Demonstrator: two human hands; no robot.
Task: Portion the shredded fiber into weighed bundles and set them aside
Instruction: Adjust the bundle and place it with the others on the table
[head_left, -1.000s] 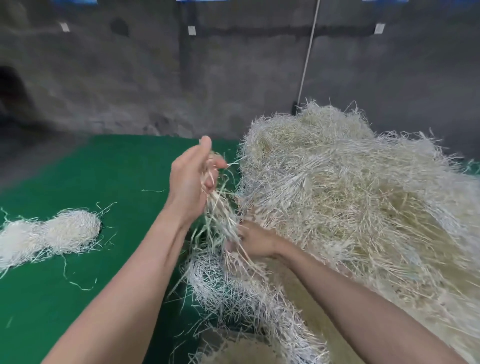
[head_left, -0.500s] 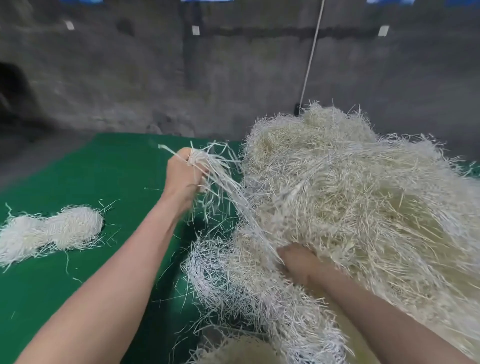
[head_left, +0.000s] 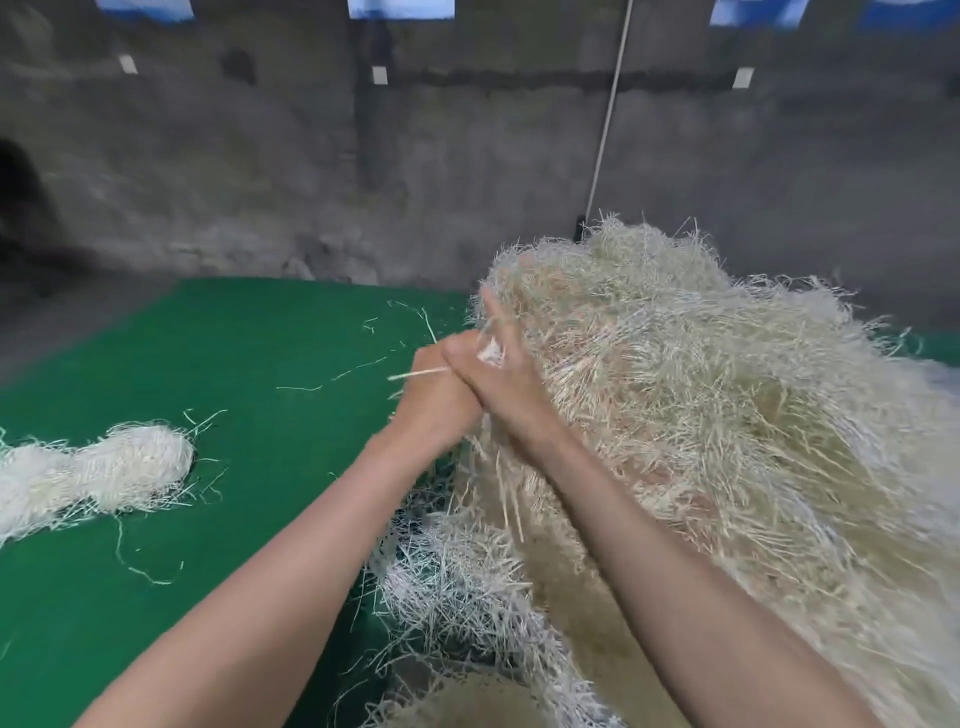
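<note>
A bundle (head_left: 109, 467) lies left on the mat (head_left: 249, 343). The left hand (head_left: 434, 402) grips a tuft (head_left: 491, 354) and the right hand (head_left: 501, 387) pinches it too, against the pile (head_left: 727, 415). Judged step: gathering a portion. Next it needs tugging free, then weighing.

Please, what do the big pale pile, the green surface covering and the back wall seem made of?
The shredded fiber looks like dry plant strands, matte cream: thin stiff slivers stick out. The green covering seems a synthetic mat or felt, flat and dull. The wall looks like rough bare concrete or plaster, grey and stained.
</note>
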